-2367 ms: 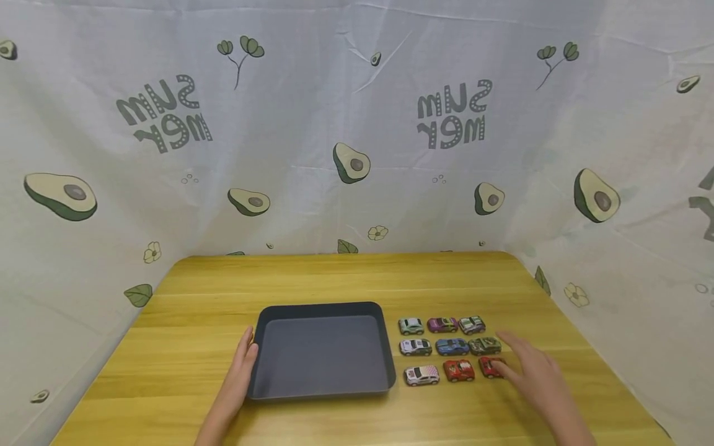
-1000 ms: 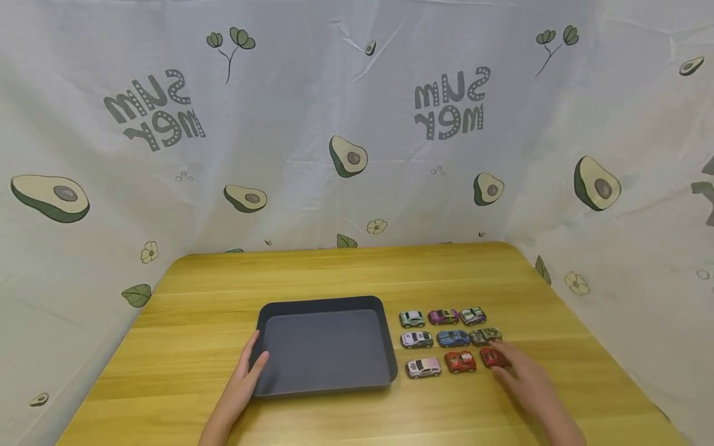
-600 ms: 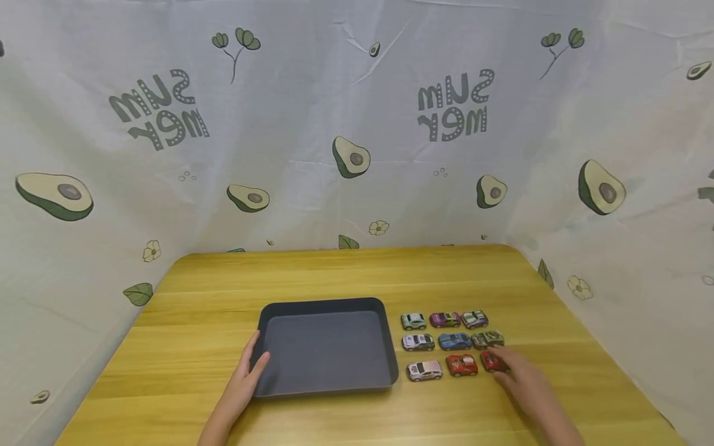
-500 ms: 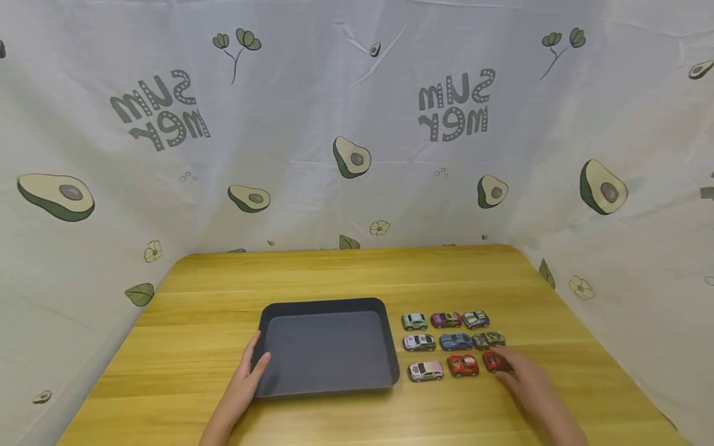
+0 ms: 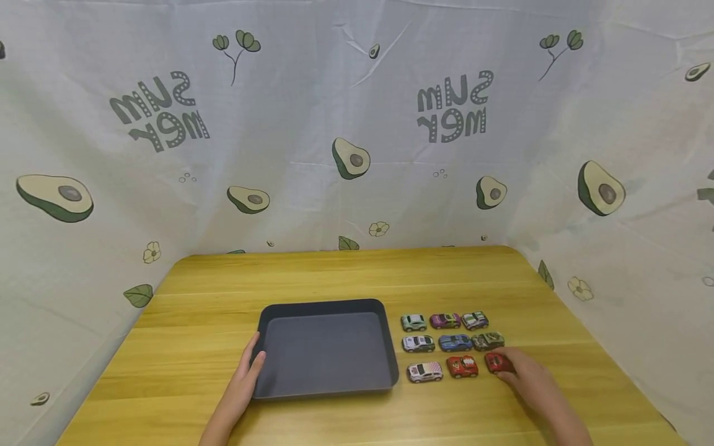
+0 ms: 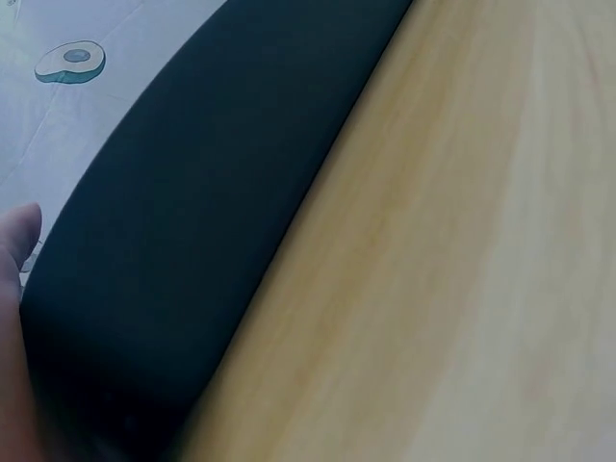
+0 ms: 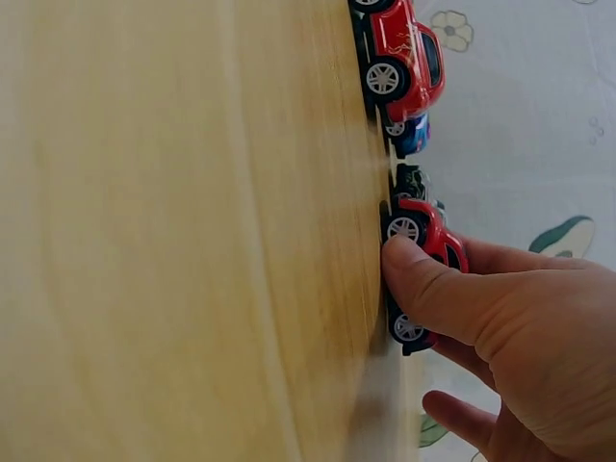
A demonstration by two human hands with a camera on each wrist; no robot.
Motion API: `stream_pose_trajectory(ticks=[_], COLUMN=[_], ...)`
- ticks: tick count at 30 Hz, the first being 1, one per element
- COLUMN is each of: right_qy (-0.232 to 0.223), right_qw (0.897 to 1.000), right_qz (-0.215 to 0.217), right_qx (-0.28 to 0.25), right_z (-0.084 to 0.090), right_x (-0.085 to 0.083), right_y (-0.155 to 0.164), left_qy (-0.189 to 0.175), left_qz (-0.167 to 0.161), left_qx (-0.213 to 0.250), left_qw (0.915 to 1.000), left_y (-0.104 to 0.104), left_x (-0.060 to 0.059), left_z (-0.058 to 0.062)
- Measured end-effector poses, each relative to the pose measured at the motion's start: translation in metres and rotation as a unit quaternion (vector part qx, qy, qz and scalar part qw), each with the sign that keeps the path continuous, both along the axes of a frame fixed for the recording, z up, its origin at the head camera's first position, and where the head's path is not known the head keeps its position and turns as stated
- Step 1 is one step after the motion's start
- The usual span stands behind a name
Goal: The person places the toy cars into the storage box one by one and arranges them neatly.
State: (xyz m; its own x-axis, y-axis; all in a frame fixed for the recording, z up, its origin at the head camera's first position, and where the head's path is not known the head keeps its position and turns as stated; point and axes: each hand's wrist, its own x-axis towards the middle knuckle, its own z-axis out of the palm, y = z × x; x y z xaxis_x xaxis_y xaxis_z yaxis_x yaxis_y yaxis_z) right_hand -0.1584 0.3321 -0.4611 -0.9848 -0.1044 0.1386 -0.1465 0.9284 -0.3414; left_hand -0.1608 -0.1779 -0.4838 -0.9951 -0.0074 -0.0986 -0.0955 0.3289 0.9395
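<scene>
While the red car at the right end of the near row on the tabletop is pinched by the right hand, it should be lifted straight up, so the neighbouring cars are not disturbed. The tray is steadied by the left hand, whose straight fingers rest against its rim.

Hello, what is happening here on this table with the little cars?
A person sits at a yellow wooden table. Their left hand rests on the left rim of an empty dark grey rectangular tray. Their right hand pinches a small red toy car, the rightmost in the near row of a three-by-three grid of toy cars beside the tray. The car is on the table, not yet lifted.
</scene>
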Motion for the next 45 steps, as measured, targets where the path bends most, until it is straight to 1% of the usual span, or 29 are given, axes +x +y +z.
stream_pose_trajectory(ticks=[6, 16, 19, 24, 26, 28, 33, 36, 40, 45], right_qy=[-0.016, -0.034, -0.038, -0.078, -0.084, -0.072, -0.021, 0.000, 0.032, 0.052], right_qw=[1.000, 0.999, 0.998, 0.996, 0.995, 0.996, 0.999, 1.000, 0.999, 0.997], right_qz=[0.001, 0.004, 0.003, -0.021, -0.026, -0.021, 0.013, 0.017, 0.025, 0.045], right_qx=[-0.006, -0.041, -0.041, -0.049, -0.049, -0.042, -0.021, -0.012, -0.014, -0.029], right_z=[0.002, 0.004, 0.007, 0.018, 0.022, 0.027, 0.039, 0.046, 0.053, 0.062], right_x=[-0.001, -0.001, 0.000, 0.001, 0.001, 0.002, 0.001, 0.002, 0.003, 0.002], right_y=[-0.001, -0.001, -0.001, -0.006, -0.009, -0.013, -0.027, -0.037, -0.050, -0.066], left_qy=[-0.003, 0.001, -0.002, -0.004, -0.005, -0.002, 0.010, 0.014, 0.019, 0.017], left_qz=[-0.004, -0.005, -0.003, -0.004, -0.004, -0.005, -0.006, -0.008, -0.011, -0.005], left_qx=[0.003, 0.013, 0.009, 0.003, 0.002, 0.002, 0.004, 0.004, 0.001, -0.002], left_qw=[1.0000, 0.9999, 1.0000, 1.0000, 1.0000, 1.0000, 0.9999, 0.9999, 0.9998, 0.9998], left_y=[-0.001, 0.000, -0.001, -0.001, -0.001, -0.001, -0.001, -0.001, -0.001, 0.000], left_x=[0.001, 0.002, 0.002, 0.003, 0.003, 0.002, 0.002, 0.002, 0.002, 0.000], left_z=[0.002, 0.003, 0.004, 0.004, 0.004, 0.004, 0.002, 0.002, 0.001, -0.001])
